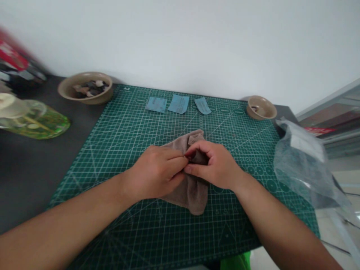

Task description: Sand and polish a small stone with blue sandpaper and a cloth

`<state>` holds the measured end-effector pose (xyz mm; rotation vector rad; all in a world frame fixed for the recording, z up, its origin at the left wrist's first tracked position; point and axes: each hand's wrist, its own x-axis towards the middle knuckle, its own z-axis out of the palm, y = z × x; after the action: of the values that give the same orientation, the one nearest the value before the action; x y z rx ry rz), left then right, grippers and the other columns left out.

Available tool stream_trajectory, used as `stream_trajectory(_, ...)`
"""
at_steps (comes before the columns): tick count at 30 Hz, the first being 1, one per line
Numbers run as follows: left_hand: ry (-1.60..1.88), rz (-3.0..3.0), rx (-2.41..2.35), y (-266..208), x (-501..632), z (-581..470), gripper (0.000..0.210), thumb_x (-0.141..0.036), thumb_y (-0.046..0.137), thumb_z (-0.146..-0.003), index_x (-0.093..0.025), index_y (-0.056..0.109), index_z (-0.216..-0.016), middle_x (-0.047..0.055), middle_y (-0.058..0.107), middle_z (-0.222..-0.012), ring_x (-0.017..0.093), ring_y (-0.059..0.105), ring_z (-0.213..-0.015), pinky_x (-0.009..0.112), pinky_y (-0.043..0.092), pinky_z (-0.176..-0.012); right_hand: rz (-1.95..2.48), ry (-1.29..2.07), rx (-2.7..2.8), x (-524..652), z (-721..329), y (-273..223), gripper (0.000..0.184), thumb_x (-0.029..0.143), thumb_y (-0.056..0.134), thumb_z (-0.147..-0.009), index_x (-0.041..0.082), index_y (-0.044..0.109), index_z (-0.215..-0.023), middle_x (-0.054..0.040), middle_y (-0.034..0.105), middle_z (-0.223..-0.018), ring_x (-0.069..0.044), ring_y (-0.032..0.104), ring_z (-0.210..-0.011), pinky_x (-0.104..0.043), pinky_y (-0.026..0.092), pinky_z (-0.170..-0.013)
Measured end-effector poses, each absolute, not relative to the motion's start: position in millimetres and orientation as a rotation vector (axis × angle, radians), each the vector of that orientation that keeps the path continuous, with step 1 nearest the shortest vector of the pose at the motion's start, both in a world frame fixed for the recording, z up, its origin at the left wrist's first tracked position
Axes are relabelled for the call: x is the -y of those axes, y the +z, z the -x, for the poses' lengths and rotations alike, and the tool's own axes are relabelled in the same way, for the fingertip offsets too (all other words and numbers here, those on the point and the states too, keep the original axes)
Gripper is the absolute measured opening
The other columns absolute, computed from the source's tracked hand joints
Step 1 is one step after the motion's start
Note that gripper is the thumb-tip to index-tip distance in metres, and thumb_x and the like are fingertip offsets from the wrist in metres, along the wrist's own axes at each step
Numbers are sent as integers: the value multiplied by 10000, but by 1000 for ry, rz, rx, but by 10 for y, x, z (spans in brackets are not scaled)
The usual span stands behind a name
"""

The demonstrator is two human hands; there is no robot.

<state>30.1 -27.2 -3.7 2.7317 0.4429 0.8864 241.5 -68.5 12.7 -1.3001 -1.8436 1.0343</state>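
Note:
A greyish-brown cloth lies crumpled on the green cutting mat, under both hands. My left hand is closed, its fingers bent inward over the cloth. The fingertips of my right hand pinch from the right and meet the left fingers above the cloth. Between the fingertips a small dark reddish thing shows; its kind is hidden by the fingers. Which of the two hands grips it is hard to tell.
Three blue abrasive-looking sheets lie at the mat's back. A bowl of stones stands back left, a smaller bowl back right. At left lies a clear container with green contents. A transparent plastic bag covers the right edge.

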Motion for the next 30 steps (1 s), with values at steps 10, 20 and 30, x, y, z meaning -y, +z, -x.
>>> stream_trajectory(10, 953, -2267, -430, 153, 347, -324, 71, -157, 680, -938, -193, 711, -886, -33, 695, -683, 78, 610, -558, 188, 444, -542, 979, 1806, 1242, 710, -2472, 102, 327, 386, 846, -810, 244, 633, -1014, 54, 685, -659, -145, 604, -459, -252, 455, -431)
stream_trajectory(20, 907, -2471, -450, 41, 296, -331, 208, -102, 597, -920, -172, 649, -731, -23, 609, -615, 96, 579, -541, 219, 410, -507, 1260, 1160, 1684, 684, -2434, 181, 277, 330, 906, -730, 204, 727, -899, 32, 695, -725, -131, 615, -644, -259, 459, -594)
stream_trajectory(30, 840, -2644, -476, 10, 299, -307, 247, -114, 572, -937, -170, 632, -704, -2, 623, -639, 125, 601, -570, 248, 418, -515, 1330, 1095, 1750, 682, -2429, 165, 292, 355, 917, -718, 207, 731, -889, 35, 673, -711, -133, 587, -653, -268, 445, -609)
